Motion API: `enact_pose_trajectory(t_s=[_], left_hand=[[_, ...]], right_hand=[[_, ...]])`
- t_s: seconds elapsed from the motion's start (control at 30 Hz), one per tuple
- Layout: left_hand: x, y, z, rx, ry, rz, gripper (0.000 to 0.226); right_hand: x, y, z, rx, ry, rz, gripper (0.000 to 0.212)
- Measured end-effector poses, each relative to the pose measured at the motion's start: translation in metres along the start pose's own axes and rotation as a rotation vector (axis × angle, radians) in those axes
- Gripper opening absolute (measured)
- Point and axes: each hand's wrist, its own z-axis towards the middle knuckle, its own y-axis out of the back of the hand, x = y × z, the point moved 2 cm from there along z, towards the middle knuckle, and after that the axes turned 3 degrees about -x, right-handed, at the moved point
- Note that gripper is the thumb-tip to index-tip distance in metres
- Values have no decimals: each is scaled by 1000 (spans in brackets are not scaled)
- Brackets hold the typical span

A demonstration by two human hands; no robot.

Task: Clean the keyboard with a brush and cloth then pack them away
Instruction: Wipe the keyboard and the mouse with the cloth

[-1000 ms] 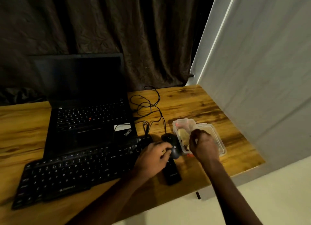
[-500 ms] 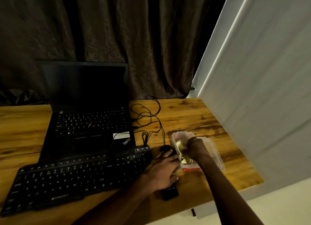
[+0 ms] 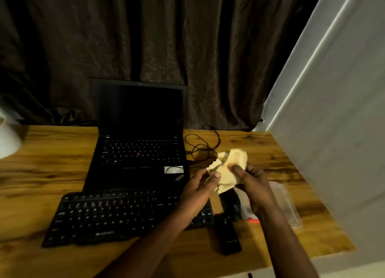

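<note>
The wooden bench (image 3: 52, 173) carries 1 open black laptop (image 3: 139, 153) at the back. A black keyboard (image 3: 116, 215) lies just in front of it, slightly askew. A loose black cable (image 3: 200, 144) coils to the right of the laptop. Right of the keyboard sit a black mouse (image 3: 230, 205) and, nearer the front edge, a flat black device (image 3: 227, 236). A clear plastic container (image 3: 285, 205) lies near the right edge, and a white object (image 3: 8, 140) at the far left.

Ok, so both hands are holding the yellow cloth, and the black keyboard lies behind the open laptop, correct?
No: the head view shows the black keyboard in front of the open laptop, nearer the person. The left hand and right hand do hold the yellow cloth.
</note>
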Motion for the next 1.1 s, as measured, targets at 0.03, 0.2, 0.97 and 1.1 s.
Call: enact_pose_trajectory(t_s=[0.03, 0.2, 0.97, 1.1], left_hand=[[-1, 11, -4, -4, 7, -46, 23], [1, 71, -21, -29, 98, -189, 40], [48, 241, -14, -380, 563, -541, 37], [49, 249, -26, -457, 172, -248, 16]], right_hand=[[-2, -14, -5, 37, 0, 27, 21], [-22, -77, -30, 72, 83, -38, 18], [-79, -247, -116, 191, 24, -3, 15], [-90, -255, -112, -33, -156, 134, 43]])
